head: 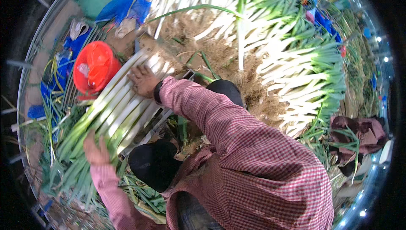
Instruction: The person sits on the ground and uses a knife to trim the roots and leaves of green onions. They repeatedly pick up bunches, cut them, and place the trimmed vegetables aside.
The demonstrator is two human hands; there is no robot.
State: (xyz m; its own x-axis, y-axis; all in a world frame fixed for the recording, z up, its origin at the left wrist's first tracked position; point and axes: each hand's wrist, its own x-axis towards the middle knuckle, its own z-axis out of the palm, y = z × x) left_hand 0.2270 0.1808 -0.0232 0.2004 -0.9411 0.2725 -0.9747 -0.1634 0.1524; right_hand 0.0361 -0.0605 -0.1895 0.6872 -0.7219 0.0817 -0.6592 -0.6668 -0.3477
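A row of long green onions (pixel 119 103) lies side by side before me, with white shanks at the upper right and green leaves at the lower left. My right hand (pixel 144 81) rests flat across the white shanks, near the root ends. Over the green part is my left hand (pixel 95 150), slightly blurred, its fingers spread; whether it presses on the leaves is hard to tell. A metal frame (pixel 158 120) shows beneath the row. The root ends lie close to a soil-stained board (pixel 155 47).
A red bucket (pixel 77 74) with red plastic inside stands left of the row. Many more green onions (pixel 291 81) lie in a wide arc, roots (pixel 253 93) inward. Blue sheeting (pixel 128 6) lies at upper left. Cut leaves (pixel 142 188) and a dark cloth (pixel 358 135) are on the ground.
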